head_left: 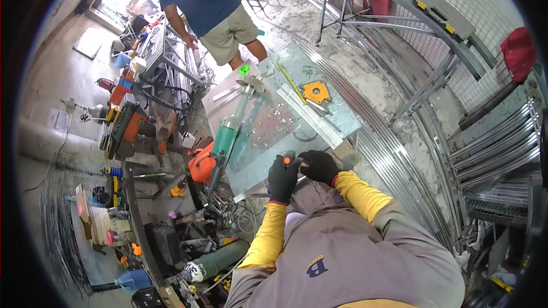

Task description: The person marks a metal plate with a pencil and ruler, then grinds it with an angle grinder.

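Observation:
Both my hands wear black gloves and meet at the near edge of a metal-topped table (257, 162). My left hand (282, 179) is closed around a small dark tool with orange ends (287, 161), mostly hidden by the fingers. Close beside it, my right hand (319, 167) is also closed, with a bit of orange-red showing at its fingertips. A green power grinder (226, 137) lies to the left on the table. An orange magnetic welding square (315, 91) rests farther back, near a long yellow stick (291, 81) and a flat metal bar (311, 117).
A person in a blue shirt (200, 0) stands behind the table. Long metal tubes (394, 177) lie on the floor to the right, near a metal frame (365, 23). On the left are cluttered tools, an orange bag (201, 162) and a green gas cylinder (220, 261).

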{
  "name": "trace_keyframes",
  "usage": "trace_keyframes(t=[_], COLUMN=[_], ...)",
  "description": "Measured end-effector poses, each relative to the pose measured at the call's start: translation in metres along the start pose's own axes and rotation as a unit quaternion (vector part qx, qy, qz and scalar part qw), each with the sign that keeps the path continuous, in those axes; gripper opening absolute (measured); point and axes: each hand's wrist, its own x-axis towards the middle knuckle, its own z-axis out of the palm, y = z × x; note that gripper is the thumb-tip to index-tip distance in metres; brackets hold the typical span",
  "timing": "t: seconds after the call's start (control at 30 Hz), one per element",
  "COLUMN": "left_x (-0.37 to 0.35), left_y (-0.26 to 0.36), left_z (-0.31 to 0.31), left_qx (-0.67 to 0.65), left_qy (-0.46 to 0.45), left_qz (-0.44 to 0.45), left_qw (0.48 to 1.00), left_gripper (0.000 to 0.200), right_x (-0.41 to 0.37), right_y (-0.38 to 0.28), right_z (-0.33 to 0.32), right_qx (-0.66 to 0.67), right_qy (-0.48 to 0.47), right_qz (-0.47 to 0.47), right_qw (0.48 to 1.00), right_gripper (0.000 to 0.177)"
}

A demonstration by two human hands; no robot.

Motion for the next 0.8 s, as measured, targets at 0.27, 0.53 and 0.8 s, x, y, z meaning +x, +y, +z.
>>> trace_keyframes(t=[0.27, 0.53, 0.8], left_x=[-0.013, -0.040, -0.022], left_y=[-0.015, -0.077, -0.076], left_z=[-0.002, -0.016, -0.038], left_qx=[0.217, 0.412, 0.376], left_qy=[0.035, 0.084, 0.079], left_qz=[0.161, 0.228, 0.202], left_qw=[0.962, 0.878, 0.901], left_gripper=[0.065, 0.047, 0.026], right_x=[-0.006, -0.026, -0.095], right_y=[-0.014, 0.027, 0.058], right_z=[-0.016, 0.016, -0.025], right_qx=[0.028, 0.159, 0.045], right_qy=[-0.025, 0.028, 0.029], right_qz=[0.003, -0.137, -0.087], right_qw=[0.999, 0.977, 0.995], right_gripper=[0.034, 0.034, 0.039])
